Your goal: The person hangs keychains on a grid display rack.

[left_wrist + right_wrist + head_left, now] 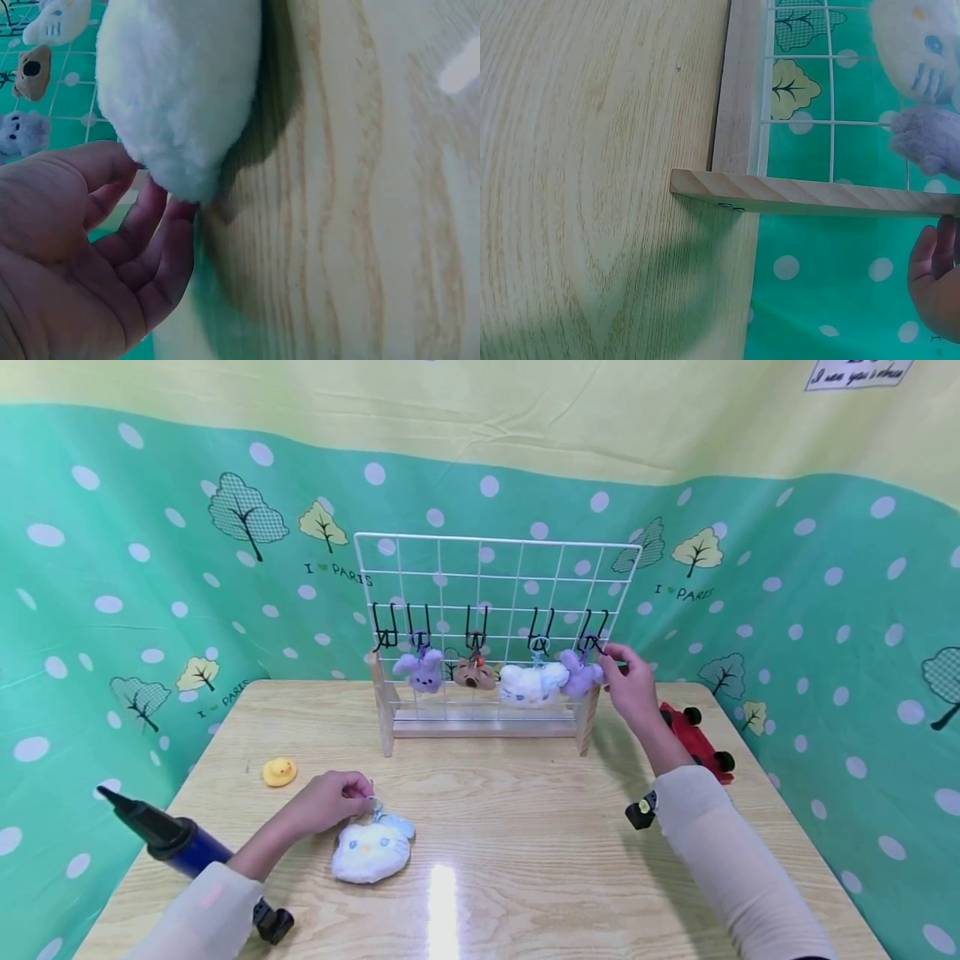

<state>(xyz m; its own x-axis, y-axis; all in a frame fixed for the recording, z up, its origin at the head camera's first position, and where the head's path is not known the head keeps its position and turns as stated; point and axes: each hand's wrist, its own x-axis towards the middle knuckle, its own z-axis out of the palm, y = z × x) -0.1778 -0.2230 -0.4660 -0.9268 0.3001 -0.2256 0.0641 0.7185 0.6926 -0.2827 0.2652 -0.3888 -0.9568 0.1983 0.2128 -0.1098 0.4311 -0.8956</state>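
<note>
A white plush cat-head keychain (pixel 371 850) with a pale blue bow lies on the table at front left. My left hand (pixel 333 800) pinches the clasp at its top. In the left wrist view its furry white body (pixel 178 90) is beside the curled fingers. My right hand (pixel 632 683) grips the right side of a white wire grid rack (pixel 495 578) with wooden legs. In the right wrist view, that hand's fingers (pixel 924 251) meet the wooden upright (pixel 810 193); their tips are partly out of frame. A purple plush bunny (pixel 581 675) hangs close by them.
Black hooks on the grid hold another purple bunny (pixel 420 671), a brown plush head (pixel 475 673) and a second white cat (pixel 531 683). A yellow duck (pixel 280 772) sits at left on the table. A red toy car (pixel 693 737) stands behind the right forearm.
</note>
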